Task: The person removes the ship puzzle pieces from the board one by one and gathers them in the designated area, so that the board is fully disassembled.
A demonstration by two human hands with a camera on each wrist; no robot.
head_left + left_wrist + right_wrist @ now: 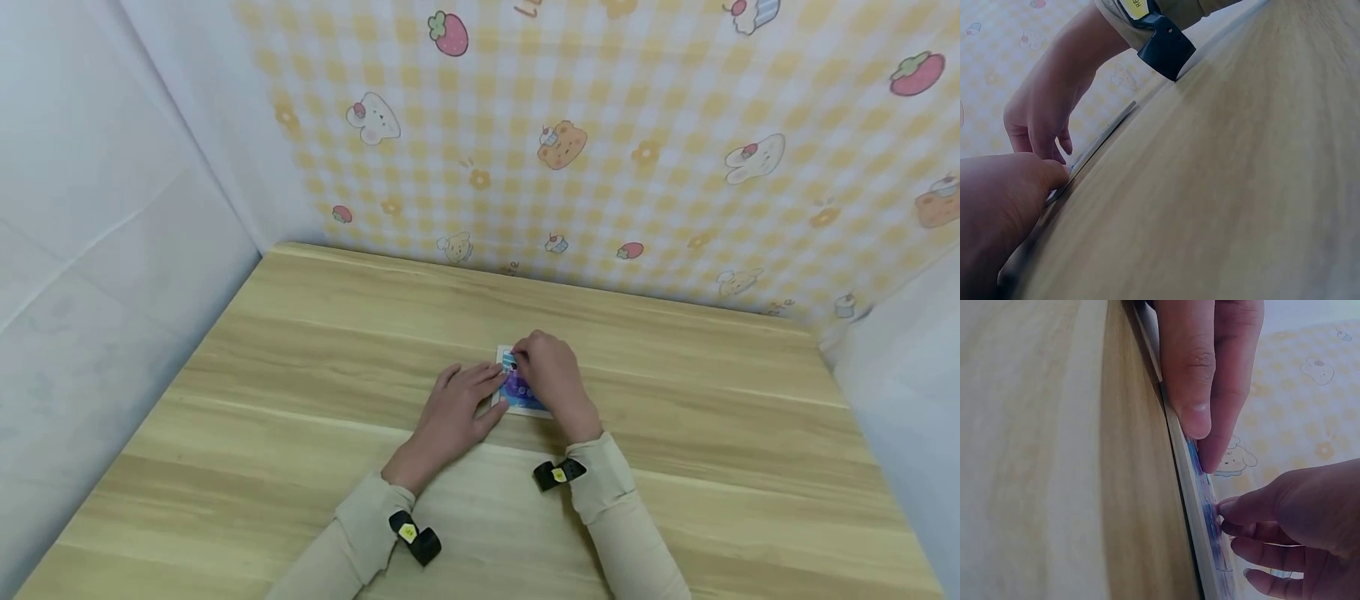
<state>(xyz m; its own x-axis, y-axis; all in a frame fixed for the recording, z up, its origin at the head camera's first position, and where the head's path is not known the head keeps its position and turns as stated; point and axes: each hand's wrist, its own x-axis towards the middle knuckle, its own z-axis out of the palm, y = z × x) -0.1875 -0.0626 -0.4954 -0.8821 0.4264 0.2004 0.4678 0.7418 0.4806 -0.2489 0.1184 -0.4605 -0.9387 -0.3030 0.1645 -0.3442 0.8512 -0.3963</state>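
Note:
A small flat jigsaw puzzle [517,395] with a pale border and a purple and blue picture lies on the table. The left hand [455,413] rests at its left side, fingers extended over the edge and thumb at the lower left corner. The right hand [557,379] reaches over the right side and hides part of the picture. Its thumb and curled fingers meet at the top, pinching what looks like a small puzzle piece [514,353], mostly covered. In the right wrist view, the right hand's fingertips [1229,507] are at the puzzle's surface, below the left thumb [1196,419].
The wood-grain table [322,333] extends around the hands on all sides. A yellow checked cloth [510,192] with cartoon prints hangs behind its back edge. White sheets [112,208] hang at the sides. Both sleeves carry black wrist straps [558,474].

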